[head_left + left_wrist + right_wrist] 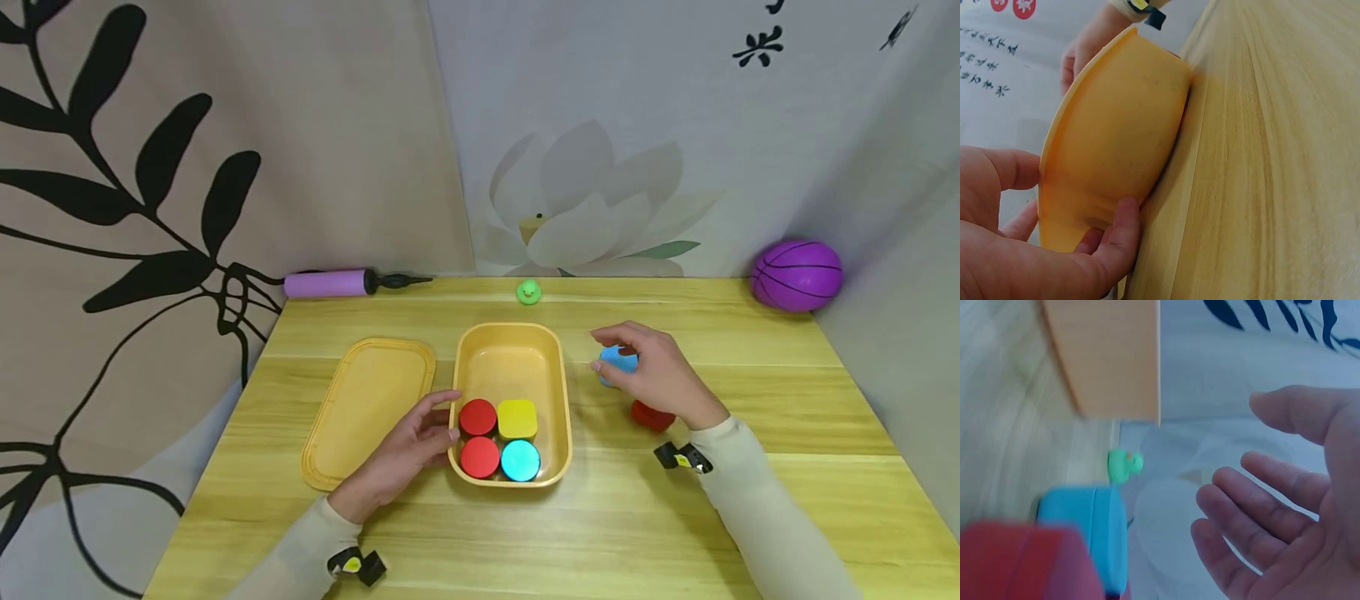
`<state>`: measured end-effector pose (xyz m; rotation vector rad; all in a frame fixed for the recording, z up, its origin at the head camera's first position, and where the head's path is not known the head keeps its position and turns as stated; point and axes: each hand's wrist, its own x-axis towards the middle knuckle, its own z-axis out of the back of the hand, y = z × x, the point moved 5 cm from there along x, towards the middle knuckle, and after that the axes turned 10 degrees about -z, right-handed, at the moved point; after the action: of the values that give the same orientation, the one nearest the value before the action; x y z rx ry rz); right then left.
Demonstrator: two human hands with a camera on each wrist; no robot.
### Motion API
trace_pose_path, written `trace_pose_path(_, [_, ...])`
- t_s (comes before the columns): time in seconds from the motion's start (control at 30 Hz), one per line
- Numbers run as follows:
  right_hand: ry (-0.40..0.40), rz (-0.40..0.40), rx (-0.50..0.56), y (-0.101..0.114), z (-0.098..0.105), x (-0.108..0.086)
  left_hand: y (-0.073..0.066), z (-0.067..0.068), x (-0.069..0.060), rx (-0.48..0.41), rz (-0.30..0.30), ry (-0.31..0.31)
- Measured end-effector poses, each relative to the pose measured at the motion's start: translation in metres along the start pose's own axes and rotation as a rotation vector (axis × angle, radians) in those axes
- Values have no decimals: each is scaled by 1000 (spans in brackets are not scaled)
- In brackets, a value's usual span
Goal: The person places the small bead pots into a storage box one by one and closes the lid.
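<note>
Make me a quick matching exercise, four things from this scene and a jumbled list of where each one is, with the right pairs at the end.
Things:
1. Left hand
2. Lid
3. Yellow block
4. Right hand

Places:
A. Inside the box, beside a red block
B. Near the blue block outside the box, holding nothing
C. Touching the box's side
D. Flat on the table

Pairs: 1-C, 2-D, 3-A, 4-B
</note>
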<state>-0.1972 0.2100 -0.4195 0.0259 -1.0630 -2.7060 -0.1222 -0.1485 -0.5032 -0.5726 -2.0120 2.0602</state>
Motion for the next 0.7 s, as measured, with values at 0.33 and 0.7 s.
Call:
trace_pose_path(0.33, [-81, -104, 8, -54, 27, 4, -2, 0, 0, 2, 14, -7])
trace_pose_path(0.7, [37, -253, 20, -97, 32, 12, -2, 0, 0, 8, 6, -8])
